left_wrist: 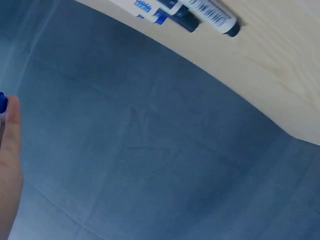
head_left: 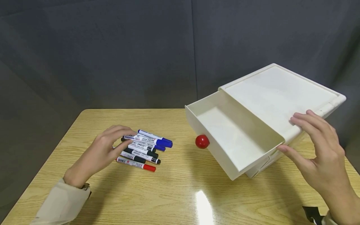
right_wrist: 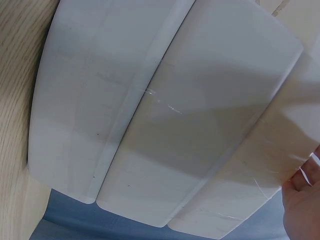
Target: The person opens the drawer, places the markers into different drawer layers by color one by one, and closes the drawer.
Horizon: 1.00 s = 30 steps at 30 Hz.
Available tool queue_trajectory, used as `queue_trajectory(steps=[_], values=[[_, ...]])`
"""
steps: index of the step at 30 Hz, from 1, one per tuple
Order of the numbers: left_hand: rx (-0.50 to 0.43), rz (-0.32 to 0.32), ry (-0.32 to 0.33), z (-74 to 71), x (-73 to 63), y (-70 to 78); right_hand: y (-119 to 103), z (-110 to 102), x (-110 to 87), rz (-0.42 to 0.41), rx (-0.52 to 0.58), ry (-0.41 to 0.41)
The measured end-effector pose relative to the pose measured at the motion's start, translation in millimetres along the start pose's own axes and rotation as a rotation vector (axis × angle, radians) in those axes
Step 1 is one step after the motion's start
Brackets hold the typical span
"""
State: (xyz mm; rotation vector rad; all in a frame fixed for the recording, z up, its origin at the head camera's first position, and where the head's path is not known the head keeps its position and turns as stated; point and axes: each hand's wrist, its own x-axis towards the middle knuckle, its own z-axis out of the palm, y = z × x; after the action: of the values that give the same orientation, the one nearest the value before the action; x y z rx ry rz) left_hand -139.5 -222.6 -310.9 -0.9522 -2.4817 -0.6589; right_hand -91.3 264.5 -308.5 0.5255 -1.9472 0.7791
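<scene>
My left hand [head_left: 105,150] pinches a blue-capped marker [head_left: 147,140] between thumb and fingers, over several other markers on the table. In the left wrist view that marker's blue end [left_wrist: 2,103] shows at a fingertip. A white drawer cabinet [head_left: 281,93] stands at the right, its top drawer [head_left: 216,150] pulled out and bare inside. The drawer front carries a round red knob [head_left: 202,141]. My right hand [head_left: 323,153] rests at the near side of the cabinet's top, fingers on the upper surface and thumb by the front corner.
Below the held marker lie a red-capped marker [head_left: 136,164], black-capped markers [head_left: 143,154] and more blue-capped ones on the wooden table [head_left: 168,193]. A dark curtain [head_left: 126,56] hangs behind the table. The cabinet's stacked side panels [right_wrist: 190,115] fill the right wrist view.
</scene>
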Motion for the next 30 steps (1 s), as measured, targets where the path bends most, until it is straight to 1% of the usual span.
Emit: queue_trajectory(steps=[10, 16, 21, 24, 30], values=[[-0.009, 0.027, 0.002, -6.5, 20.2, 10.4, -0.4, -0.1, -0.1, -0.004, 0.0, 0.001], [-0.031, 0.044, -0.009, -6.4, 34.0, 18.7, -0.8, 0.2, 0.2, -0.001, 0.005, 0.0], [-0.04, 0.049, -0.022, -6.4, 42.1, 24.1, -0.8, 0.4, 0.1, 0.003, 0.006, -0.007], [-0.045, 0.058, -0.014, -6.9, 46.7, 26.5, -0.7, 0.4, 0.3, 0.005, 0.007, -0.011], [-0.055, 0.103, 0.011, -8.3, 57.2, 32.2, -0.8, 0.2, 0.4, 0.003, 0.0, -0.012]])
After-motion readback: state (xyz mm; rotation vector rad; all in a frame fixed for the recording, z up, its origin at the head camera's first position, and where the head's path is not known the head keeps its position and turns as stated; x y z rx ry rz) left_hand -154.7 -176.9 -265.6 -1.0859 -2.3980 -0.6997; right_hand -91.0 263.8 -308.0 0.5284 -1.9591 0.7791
